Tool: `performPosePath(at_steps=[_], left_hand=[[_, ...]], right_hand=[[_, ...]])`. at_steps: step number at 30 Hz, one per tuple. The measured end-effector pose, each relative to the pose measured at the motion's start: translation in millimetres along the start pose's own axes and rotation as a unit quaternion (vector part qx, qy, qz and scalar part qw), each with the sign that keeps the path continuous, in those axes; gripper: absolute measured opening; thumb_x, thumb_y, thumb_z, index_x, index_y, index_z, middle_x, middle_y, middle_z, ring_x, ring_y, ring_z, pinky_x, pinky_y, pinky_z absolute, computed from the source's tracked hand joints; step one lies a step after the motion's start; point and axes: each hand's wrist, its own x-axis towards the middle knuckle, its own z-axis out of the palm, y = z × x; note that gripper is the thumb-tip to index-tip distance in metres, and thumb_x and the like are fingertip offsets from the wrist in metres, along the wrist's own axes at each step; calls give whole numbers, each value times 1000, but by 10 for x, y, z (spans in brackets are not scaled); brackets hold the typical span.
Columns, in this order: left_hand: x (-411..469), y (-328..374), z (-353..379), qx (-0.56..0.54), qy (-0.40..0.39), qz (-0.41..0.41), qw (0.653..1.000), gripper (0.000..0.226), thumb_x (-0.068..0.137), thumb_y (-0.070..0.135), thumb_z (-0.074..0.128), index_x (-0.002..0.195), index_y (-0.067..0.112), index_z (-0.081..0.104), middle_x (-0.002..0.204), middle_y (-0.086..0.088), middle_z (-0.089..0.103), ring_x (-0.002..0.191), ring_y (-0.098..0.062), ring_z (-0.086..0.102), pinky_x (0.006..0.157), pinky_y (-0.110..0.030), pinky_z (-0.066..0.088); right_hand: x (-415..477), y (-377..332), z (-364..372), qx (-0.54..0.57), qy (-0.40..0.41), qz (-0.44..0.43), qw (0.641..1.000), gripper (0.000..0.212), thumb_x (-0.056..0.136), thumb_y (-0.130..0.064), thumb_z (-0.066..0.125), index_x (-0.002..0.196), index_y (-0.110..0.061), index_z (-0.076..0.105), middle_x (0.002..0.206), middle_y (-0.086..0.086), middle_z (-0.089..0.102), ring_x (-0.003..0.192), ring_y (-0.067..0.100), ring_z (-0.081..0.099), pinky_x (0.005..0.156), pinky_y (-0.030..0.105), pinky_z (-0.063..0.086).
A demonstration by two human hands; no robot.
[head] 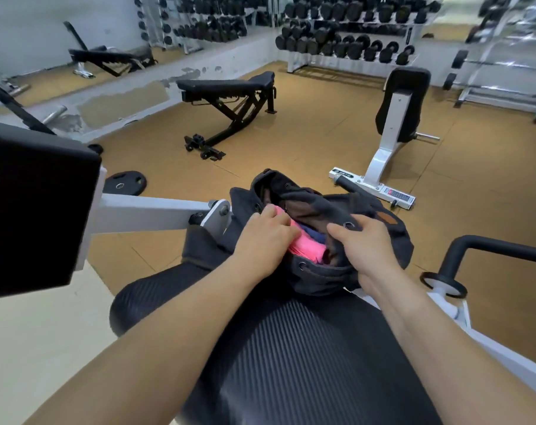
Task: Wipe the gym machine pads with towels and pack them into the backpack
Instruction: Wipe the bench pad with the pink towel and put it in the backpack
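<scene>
Dark backpack sits open at the far end of the ribbed black pad, mouth facing up. Pink towel is inside the opening, partly showing, something dark blue just behind it. Left hand on the towel at the left side of the mouth, fingers curled down over it. Right hand grips the right rim of the bag, thumb toward the opening, fingers bent over the fabric. White machine arm with a black square pad to the left, black handle to the right. Flat bench and dumbbell rack well behind on the tan floor
</scene>
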Motion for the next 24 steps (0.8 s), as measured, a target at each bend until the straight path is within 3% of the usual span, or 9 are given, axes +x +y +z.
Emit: performPosePath(at_steps=[4, 8, 10, 12, 14, 16, 18, 21, 24], left_hand=[[-129, 49, 21, -159, 39, 1, 986, 47, 73, 1, 52, 107, 30, 68, 103, 3, 67, 94, -29, 59, 71, -37, 49], [-85, 104, -104, -341, 115, -12, 933, 51, 74, -3, 53, 105, 33, 73, 109, 10, 73, 99, -17, 66, 85, -31, 50], [-43, 120, -157, -349, 68, -10, 934, 40, 82, 1, 61, 111, 25, 73, 118, 7, 70, 110, -17, 63, 93, -27, 47], [22, 151, -171, -284, -66, -26, 956, 45, 86, 1, 56, 124, 20, 66, 132, 1, 62, 124, -20, 54, 101, -26, 40], [110, 163, -87, -313, -159, -96, 932, 47, 86, -3, 48, 126, 15, 65, 138, 1, 57, 132, -17, 47, 109, -24, 33], [193, 174, -46, -454, -154, -219, 850, 28, 83, 6, 56, 104, 8, 75, 110, 0, 68, 109, -15, 58, 96, -26, 41], [268, 214, 25, -530, -49, -333, 778, 9, 76, 16, 70, 74, 8, 73, 77, 0, 65, 77, -17, 59, 75, -31, 49], [353, 420, 92, -449, 46, -388, 804, 18, 71, 6, 69, 68, 22, 62, 81, 0, 65, 71, -18, 61, 66, -32, 52], [448, 552, 147, -385, 76, -411, 823, 31, 72, 2, 64, 73, 26, 44, 96, -4, 51, 71, -17, 53, 58, -29, 38]], right_hand=[[-286, -181, 12, 40, 59, -38, 997, 11, 83, 0, 61, 94, 4, 59, 80, 27, 62, 70, 24, 57, 64, 34, 47], [-398, -605, -107, 24, 77, -129, 988, 15, 83, 1, 58, 81, -14, 56, 67, 1, 57, 59, 10, 53, 53, 24, 44], [-408, -639, -180, 7, 63, -141, 988, 16, 82, -1, 59, 81, -16, 56, 69, 0, 58, 60, 10, 55, 55, 26, 46], [-367, -459, -232, -46, 55, -127, 989, 13, 83, -5, 60, 86, -18, 56, 77, 2, 62, 69, 16, 59, 61, 30, 46], [-290, -157, -294, -152, 53, -101, 982, 10, 87, -11, 57, 94, -17, 54, 82, 0, 61, 77, 20, 58, 59, 31, 40], [-213, 105, -373, -228, 48, -78, 969, 16, 90, -14, 53, 105, -18, 48, 84, -1, 59, 83, 25, 58, 62, 33, 38], [-143, 265, -425, -285, 31, -63, 956, 26, 91, -15, 50, 115, -19, 40, 88, 3, 60, 85, 28, 58, 68, 37, 43], [-20, 297, -454, -357, 1, -65, 932, 45, 88, -22, 54, 127, -22, 33, 109, 5, 59, 91, 27, 56, 71, 37, 44], [163, 168, -440, -355, -51, -36, 933, 58, 82, -44, 60, 132, -24, 38, 123, 1, 52, 107, 25, 56, 78, 37, 46]])
